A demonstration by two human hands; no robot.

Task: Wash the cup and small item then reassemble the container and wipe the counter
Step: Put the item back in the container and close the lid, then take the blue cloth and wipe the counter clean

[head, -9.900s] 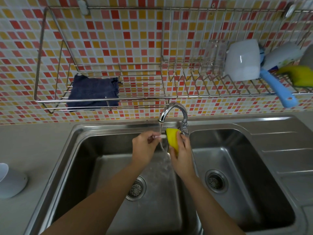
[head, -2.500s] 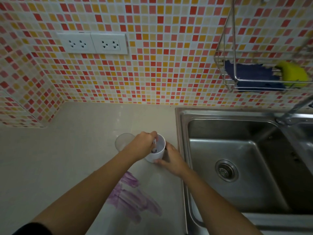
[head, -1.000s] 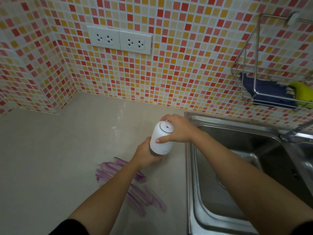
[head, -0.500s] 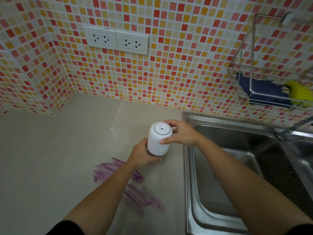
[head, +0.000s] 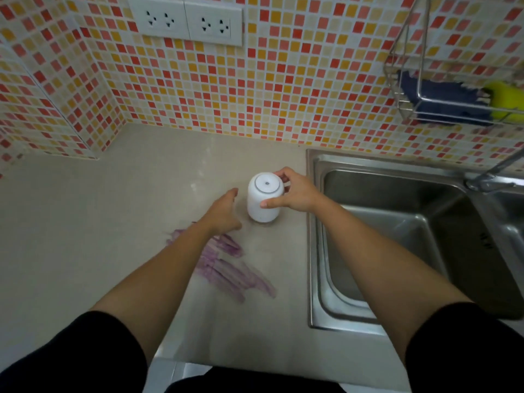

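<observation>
The white container [head: 263,198] stands upright and closed on the beige counter [head: 113,222], just left of the sink. My right hand [head: 295,192] grips its upper part from the right, thumb in front and fingers behind. A short way to the container's left, my left hand [head: 224,212] hovers with its fingers spread and holds nothing. A purple smear [head: 226,268] streaks the counter in front of the container, partly under my left forearm.
A steel sink [head: 397,222] lies to the right, with its tap [head: 493,177] at the far right. A wire rack [head: 453,103] on the tiled wall holds a dark blue cloth [head: 442,100] and a yellow sponge [head: 504,100]. Wall sockets [head: 187,21] sit above the counter.
My left hand has let go of the container's base and drawn off to the left, now open. The container rests on the counter with my right hand still on it.
</observation>
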